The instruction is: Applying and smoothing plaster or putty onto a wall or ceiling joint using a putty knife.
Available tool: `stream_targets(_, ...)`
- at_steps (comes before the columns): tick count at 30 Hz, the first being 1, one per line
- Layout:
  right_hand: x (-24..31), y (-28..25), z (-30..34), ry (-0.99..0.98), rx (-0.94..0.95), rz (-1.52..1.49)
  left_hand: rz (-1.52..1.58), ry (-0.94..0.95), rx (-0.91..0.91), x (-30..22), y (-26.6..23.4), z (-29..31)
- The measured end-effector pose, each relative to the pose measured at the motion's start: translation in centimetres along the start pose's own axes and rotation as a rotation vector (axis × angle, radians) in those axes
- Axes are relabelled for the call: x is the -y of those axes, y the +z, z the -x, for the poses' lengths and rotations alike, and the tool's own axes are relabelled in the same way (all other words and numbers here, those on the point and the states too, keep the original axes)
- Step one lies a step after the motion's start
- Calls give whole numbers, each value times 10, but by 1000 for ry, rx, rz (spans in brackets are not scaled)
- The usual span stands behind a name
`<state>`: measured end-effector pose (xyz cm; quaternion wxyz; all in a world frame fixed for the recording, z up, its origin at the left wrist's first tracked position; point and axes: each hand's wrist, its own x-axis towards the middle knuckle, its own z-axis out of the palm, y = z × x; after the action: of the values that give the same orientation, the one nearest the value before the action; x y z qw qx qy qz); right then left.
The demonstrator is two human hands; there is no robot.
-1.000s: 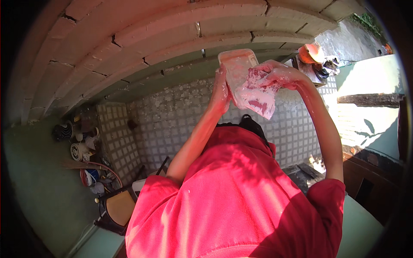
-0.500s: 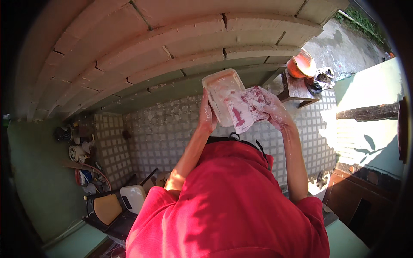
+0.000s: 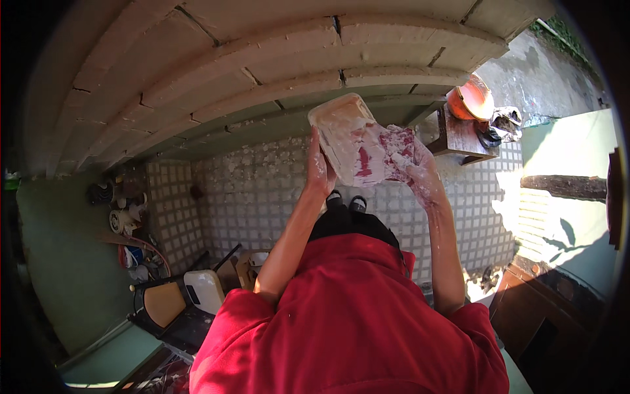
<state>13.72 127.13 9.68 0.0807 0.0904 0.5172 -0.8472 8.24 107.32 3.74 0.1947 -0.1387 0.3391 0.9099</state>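
Head view: a person in a red top stands on a tiled floor (image 3: 262,190), holding a pale rectangular tray (image 3: 341,134) up in front of the body.
Left hand: the left hand (image 3: 319,172) is closed on the tray's near left edge, thumb side up, carrying its weight.
Right hand: the right hand (image 3: 413,164) grips a bunched cloth (image 3: 387,148), white with red marks, and presses it against the tray's right face; the fingers are curled shut round the cloth.
Step in hand: judging by the soapy white film on hands and tray, this looks like scrubbing or wiping the tray.
Next move calls for: probably a firm left-hand hold while the cloth works across the unwiped far corner.
Tray's axis: the long axis runs from near the left hand up toward the steps (image 3: 275,72), tilted on edge.
Nearby: a wooden stool (image 3: 462,134) with an orange bowl (image 3: 472,100) stands well apart at right.
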Motion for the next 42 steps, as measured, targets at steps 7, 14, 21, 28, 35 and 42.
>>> stream_targets(7, -35, -30, -26, 125, -60, -15, 3, -17, -24, 11, -23, -48)
stream_targets(14, -95, -68, -69, -50, -288, -182, -13, 150, -304, 58, -78, -91)
stream_targets(21, -188, -145, -172, -264, -435, 39, -27, 260, -438, 111, -157, -130)
stream_targets(28, -259, -124, -286, -723, -884, 511, -14, 174, -636, 137, -191, -104)
stream_targets(35, -281, -69, -337, -857, -963, 612, -22, 143, -723, 139, -234, -56)
stream_targets(42, -302, -47, -322, -808, -765, 733, 3, 151, -792, 129, -251, -40)
